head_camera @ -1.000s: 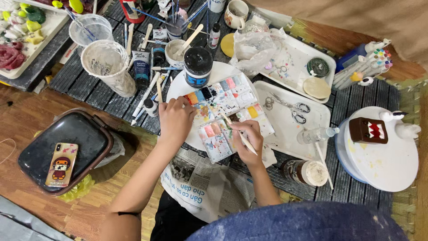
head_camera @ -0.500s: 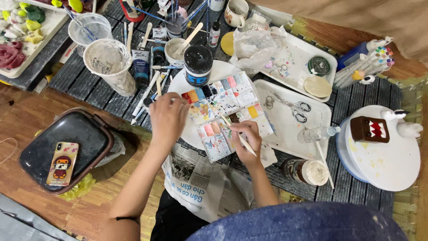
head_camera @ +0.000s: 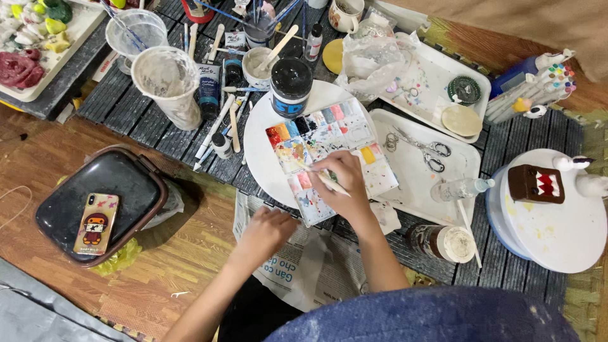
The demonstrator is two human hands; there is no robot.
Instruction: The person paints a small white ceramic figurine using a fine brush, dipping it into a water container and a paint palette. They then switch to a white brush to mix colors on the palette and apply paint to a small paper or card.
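A low counter point(head_camera: 133, 114) of dark grey slats fills the upper part of the view, its surface scuffed and flecked with dried paint. Below it lies a wooden floor point(head_camera: 183, 253) of warm brown boards with a worn sheen. A green woven mat point(head_camera: 586, 297) edges the floor at the right. At the top right hangs a plain beige cloth point(head_camera: 538, 25), and a grey fabric point(head_camera: 38, 310) covers the bottom left corner. The light is soft and even, with faint shadows.
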